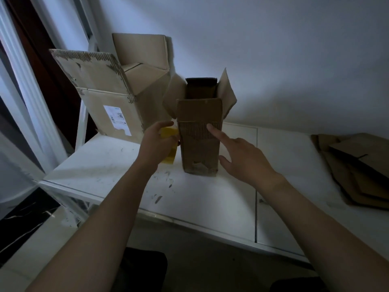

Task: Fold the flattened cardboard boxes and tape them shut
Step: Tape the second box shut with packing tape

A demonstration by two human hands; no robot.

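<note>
At frame centre the tall box (199, 144) stands upright, flaps open, touched by only 1 fingertip (210, 127) of the spread right hand (242, 159) while the left hand (156, 140) grips yellow tape (169, 154), so a push could topple it.

The small box (200, 144) is matt brown cardboard, its facing torn to bare ribbed corrugation. The tabletop (210, 197) is smooth white, scuffed with dark marks.

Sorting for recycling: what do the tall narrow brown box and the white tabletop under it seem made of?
Tall narrow brown box: corrugated cardboard, matte; torn facing bares ribbed fluting. White tabletop: probably painted or laminated board, smooth, with dark scuffs; unsure.
</note>
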